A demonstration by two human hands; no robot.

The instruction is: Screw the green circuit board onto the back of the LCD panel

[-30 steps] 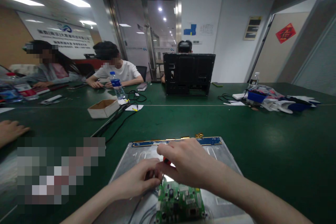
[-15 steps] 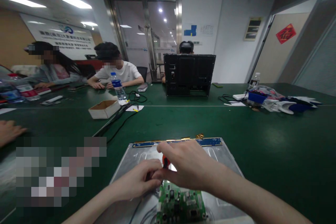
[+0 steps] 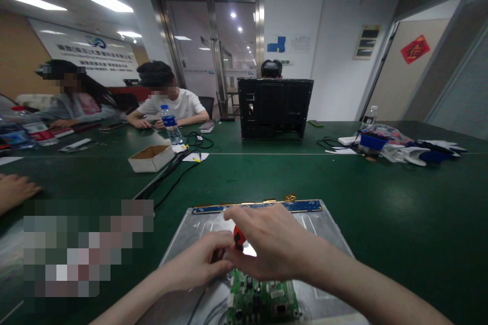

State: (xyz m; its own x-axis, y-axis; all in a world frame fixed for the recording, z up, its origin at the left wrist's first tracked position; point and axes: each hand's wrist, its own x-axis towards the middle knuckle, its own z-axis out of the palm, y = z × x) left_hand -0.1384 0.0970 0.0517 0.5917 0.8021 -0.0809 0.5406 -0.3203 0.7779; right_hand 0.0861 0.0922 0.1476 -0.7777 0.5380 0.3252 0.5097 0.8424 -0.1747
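Observation:
My right hand [image 3: 267, 241] is closed on a screwdriver [image 3: 239, 236] with a red and black handle, held above the top left corner of a green circuit board [image 3: 263, 294]. Low beside it, the curled fingers of my left hand [image 3: 209, 256] close around the screwdriver's lower part; the fingers hide its shaft and tip. Under both hands lies a silver metal panel [image 3: 179, 236], which carries the green board. Along its far edge runs a narrow blue circuit strip [image 3: 305, 206] with gold tabs.
An open cardboard box [image 3: 150, 160] and a water bottle [image 3: 171, 124] stand left of centre, near black cables [image 3: 168, 177]. A black monitor casing [image 3: 275, 109] stands across the green table [image 3: 400, 213]. Bags and gloves [image 3: 404, 147] are piled right. Co-workers sit opposite; another person's hand [image 3: 17, 190] rests left.
My right hand has turned slightly, and the red handle has tilted a little to the left. My left hand stays almost in place.

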